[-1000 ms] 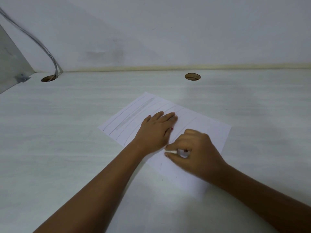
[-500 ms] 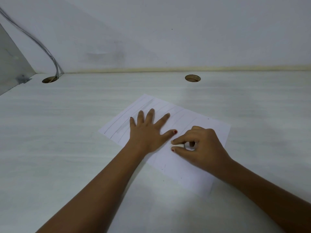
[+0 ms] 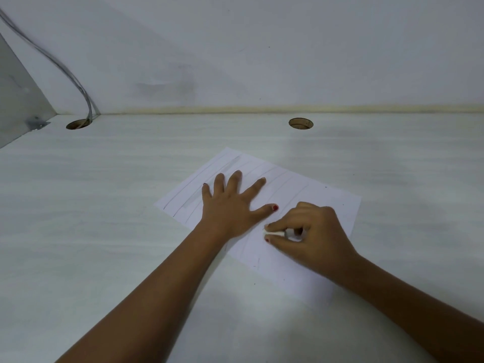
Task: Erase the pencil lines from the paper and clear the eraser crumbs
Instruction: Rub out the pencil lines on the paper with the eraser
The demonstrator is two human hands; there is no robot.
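eraser (image 3: 273, 233): only a white end shows between thumb and forefinger of the right hand (image 3: 311, 231); the rest is hidden in the pinch
paper (image 3: 327, 203): its middle lies under the left hand (image 3: 230, 208) and the right hand; the near corner fades into glare
pencil lines (image 3: 288, 189): several run under the left hand
specks (image 3: 343, 204): dark dots, too small to tell whether crumbs
forearms (image 3: 157, 284): cut off by the bottom edge
cable (image 3: 65, 72): cut off at the left edge
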